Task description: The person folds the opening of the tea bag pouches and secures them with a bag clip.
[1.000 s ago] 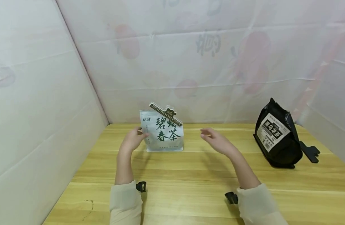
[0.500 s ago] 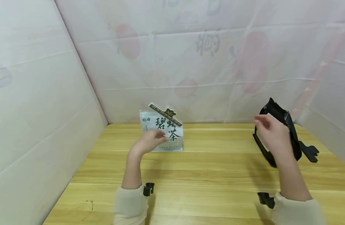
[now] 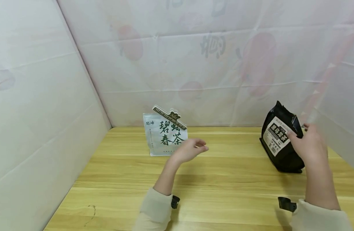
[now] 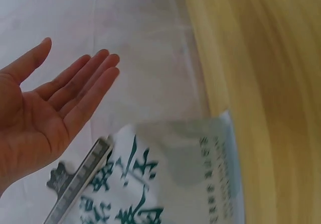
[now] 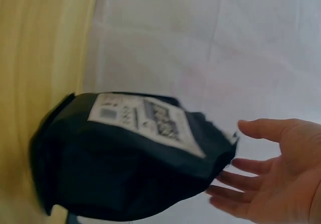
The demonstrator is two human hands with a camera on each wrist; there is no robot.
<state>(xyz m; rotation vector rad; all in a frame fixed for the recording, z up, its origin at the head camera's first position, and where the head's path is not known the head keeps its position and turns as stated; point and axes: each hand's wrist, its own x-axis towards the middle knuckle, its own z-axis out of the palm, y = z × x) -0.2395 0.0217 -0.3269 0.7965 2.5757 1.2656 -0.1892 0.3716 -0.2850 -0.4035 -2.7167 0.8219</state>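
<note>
A white tea pouch [image 3: 166, 134] with green characters stands upright at the back of the wooden table [image 3: 223, 183]. My left hand [image 3: 191, 149] hovers just to its right, fingers straight, holding nothing. The left wrist view shows that open palm [image 4: 45, 108] beside the pouch [image 4: 165, 184]. A black tea pouch [image 3: 280, 141] with a white label stands at the right. My right hand [image 3: 309, 146] is at its right side with the fingers spread. In the right wrist view the hand [image 5: 271, 179] reaches along the black pouch [image 5: 130, 153] near its top; contact is unclear.
White sheeting forms a back wall [image 3: 194, 64] and a left wall [image 3: 35, 112] close around the table. Another sheet wall slants in at the right [image 3: 344, 122]. Bare wood lies between the two pouches and along the front.
My left hand left the white pouch and moved right across it. My right hand swung from the table's middle to the black pouch, now at its right side, hiding the black piece seen there.
</note>
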